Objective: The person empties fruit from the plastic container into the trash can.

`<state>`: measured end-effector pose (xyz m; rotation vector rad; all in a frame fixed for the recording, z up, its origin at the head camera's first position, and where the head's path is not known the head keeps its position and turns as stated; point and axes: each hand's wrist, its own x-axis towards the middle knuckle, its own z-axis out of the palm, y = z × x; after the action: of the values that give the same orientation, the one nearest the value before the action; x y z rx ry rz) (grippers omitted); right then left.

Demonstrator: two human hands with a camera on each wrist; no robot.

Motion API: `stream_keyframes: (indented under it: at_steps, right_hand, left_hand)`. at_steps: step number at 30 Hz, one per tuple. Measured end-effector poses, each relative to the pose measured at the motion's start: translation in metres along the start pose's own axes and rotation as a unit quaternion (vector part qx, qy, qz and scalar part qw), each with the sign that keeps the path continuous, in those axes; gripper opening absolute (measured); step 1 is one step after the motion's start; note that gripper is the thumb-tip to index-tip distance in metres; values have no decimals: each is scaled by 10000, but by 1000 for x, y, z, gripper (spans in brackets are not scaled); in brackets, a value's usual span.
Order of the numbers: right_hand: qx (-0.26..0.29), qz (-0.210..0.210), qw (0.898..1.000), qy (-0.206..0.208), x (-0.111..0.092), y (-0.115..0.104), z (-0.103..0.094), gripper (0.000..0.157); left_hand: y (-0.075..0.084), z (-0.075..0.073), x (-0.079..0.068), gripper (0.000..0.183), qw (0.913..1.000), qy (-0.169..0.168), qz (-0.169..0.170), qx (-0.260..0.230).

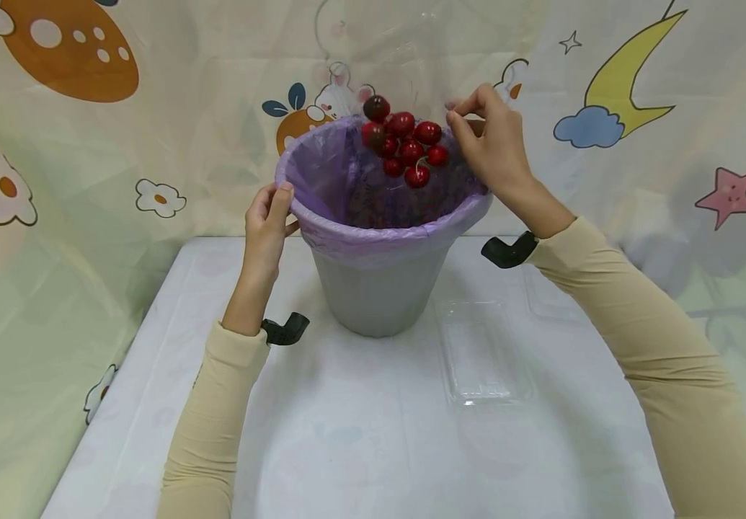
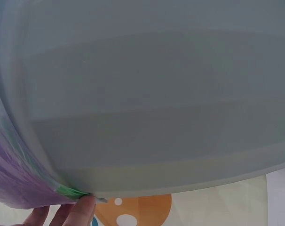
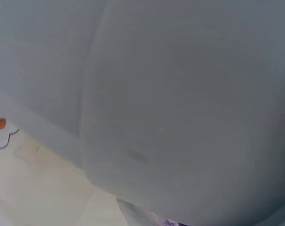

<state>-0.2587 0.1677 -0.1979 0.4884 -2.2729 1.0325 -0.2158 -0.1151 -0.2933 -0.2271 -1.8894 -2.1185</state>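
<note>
A grey bin (image 1: 379, 288) lined with a purple plastic bag (image 1: 321, 169) stands on the table. My left hand (image 1: 267, 223) grips its rim at the left, thumb on top over the bag; in the left wrist view its fingertips (image 2: 83, 207) are at the rim beside the grey wall. My right hand (image 1: 492, 140) pinches the edge of a see-through plastic box (image 1: 411, 61), tilted above the far side of the bin and hard to see against the backdrop. Several red cherries (image 1: 410, 150) are bunched in mid-air over the bin's mouth. Grey bin wall fills most of the right wrist view.
A clear plastic tray (image 1: 483, 353) lies on the white tablecloth (image 1: 373, 440) right of the bin, with another faint clear piece (image 1: 554, 295) behind it. A patterned cloth backdrop (image 1: 217, 94) hangs close behind the table. Each wrist carries a black camera mount (image 1: 509, 250).
</note>
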Motion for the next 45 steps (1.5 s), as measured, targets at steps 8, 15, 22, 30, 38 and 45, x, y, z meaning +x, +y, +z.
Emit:
stream_keyframes:
  at_steps: [8, 15, 22, 30, 38, 45]
  right_hand:
    - [157, -691, 9956, 615, -1, -1, 2, 21]
    - [191, -661, 9954, 669, -1, 0, 1, 20]
    - [357, -318, 9974, 537, -1, 2, 0, 15]
    - [973, 217, 9939, 465, -2, 3, -9, 15]
    - [2301, 1033, 9673, 280, 2, 6, -26, 7]
    - [3834, 1565, 9092, 433, 3, 13, -49, 13]
  left_hand:
    - [0, 1, 0, 49, 10000, -10, 35, 12]
    - [0, 1, 0, 47, 10000, 34, 2, 77]
    - [1, 1, -1, 49, 10000, 58, -37, 43]
    - [2, 2, -1, 48, 10000, 49, -37, 56]
    - [1, 2, -2, 48, 9999, 86, -77, 56]
    - [1, 2, -1, 48, 9999, 89, -68, 46]
